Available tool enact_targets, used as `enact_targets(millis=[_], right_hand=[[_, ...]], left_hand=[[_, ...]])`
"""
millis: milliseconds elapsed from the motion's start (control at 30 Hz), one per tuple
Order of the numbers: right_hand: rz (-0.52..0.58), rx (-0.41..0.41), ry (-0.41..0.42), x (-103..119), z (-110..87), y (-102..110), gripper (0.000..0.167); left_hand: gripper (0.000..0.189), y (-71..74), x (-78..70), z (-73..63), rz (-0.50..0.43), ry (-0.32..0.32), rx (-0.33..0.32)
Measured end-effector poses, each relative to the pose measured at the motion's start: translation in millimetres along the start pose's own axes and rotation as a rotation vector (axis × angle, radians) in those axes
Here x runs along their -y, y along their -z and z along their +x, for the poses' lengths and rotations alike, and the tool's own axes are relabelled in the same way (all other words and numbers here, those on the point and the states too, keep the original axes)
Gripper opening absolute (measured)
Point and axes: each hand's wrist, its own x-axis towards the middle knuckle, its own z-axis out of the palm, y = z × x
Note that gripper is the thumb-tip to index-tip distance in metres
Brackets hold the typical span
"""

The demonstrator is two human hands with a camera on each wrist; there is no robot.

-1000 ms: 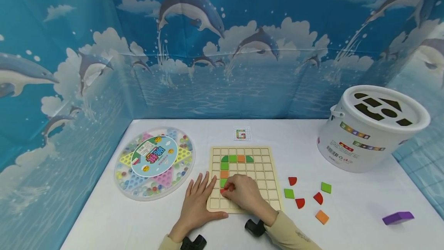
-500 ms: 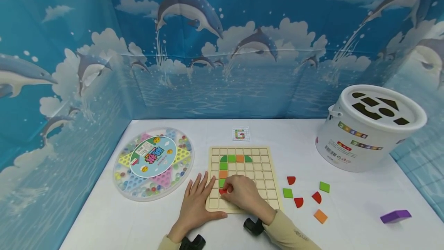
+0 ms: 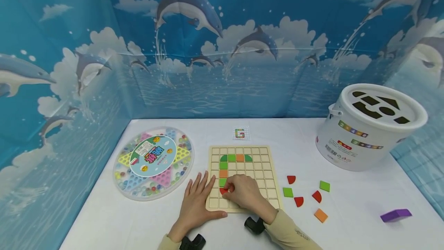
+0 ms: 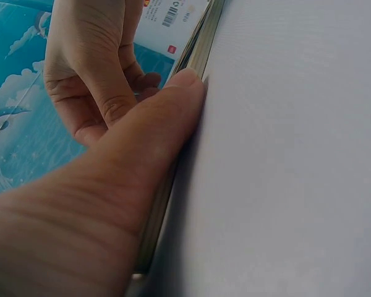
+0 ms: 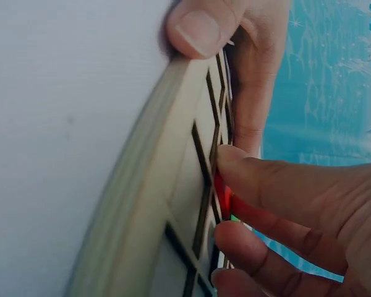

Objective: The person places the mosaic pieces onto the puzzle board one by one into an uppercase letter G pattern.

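Observation:
A pale wooden grid board [image 3: 267, 174] lies on the table in the head view. My right hand [image 3: 244, 193] pinches a red quarter-circle tile [image 3: 223, 191] at a cell low on the board's left side, just below a green square tile [image 3: 222, 182]. In the right wrist view, thumb and fingertips meet around the red tile [image 5: 222, 195] close against the grid. My left hand [image 3: 197, 205] is spread at the board's lower left corner, fingers straight along the left side, thumb at the front edge. More green and orange tiles [image 3: 240, 158] run up that column and along an upper row.
Loose red, green and orange tiles [image 3: 320, 215] lie right of the board. Behind it is a small pattern card [image 3: 241, 133]. A round marble-game box [image 3: 154, 161] stands left, a white bucket [image 3: 367, 134] back right, and a purple block [image 3: 396, 215] front right.
The right fingers stay at the same cell, with the red tile showing slightly more of its rounded shape. The left hand has kept its place.

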Motion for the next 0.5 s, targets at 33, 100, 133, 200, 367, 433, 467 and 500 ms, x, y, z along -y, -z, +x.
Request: enact_targets(millis=[33, 100, 133, 200, 367, 433, 467, 500], right_hand=[[0.001, -0.004, 0.000, 0.0, -0.3, -0.1, 0.015], [-0.002, -0.015, 0.003, -0.2, -0.8, -0.2, 0.016], [-0.006, -0.021, 0.005, -0.3, -1.2, -0.2, 0.017], [-0.015, -0.032, 0.005, -0.5, -1.9, 0.1, 0.020], [-0.029, -0.036, -0.003, -1.3, -3.4, 2.0, 0.027], [-0.023, -0.021, -0.005, -2.0, -4.6, 3.4, 0.027], [-0.019, -0.011, -0.007, -2.2, -5.4, 4.7, 0.027], [-0.016, -0.002, -0.008, -2.8, -6.3, 6.3, 0.027]], left_hand=[[0.107, 0.1, 0.2, 0.0, 0.003, -0.001, -0.002], [0.107, 0.2, 0.5, -0.1, 0.003, -0.001, -0.006], [0.107, 0.4, 0.6, -0.2, 0.001, 0.000, -0.007], [0.107, 0.3, 0.8, -0.3, 0.002, 0.002, -0.007], [0.107, 0.4, 0.3, -0.1, -0.003, 0.014, 0.008], [0.107, 0.4, 0.1, 0.0, -0.006, 0.016, 0.013], [0.107, 0.2, 0.1, -0.1, -0.008, 0.016, 0.013], [0.107, 0.2, -0.1, 0.0, -0.009, 0.015, 0.012]])
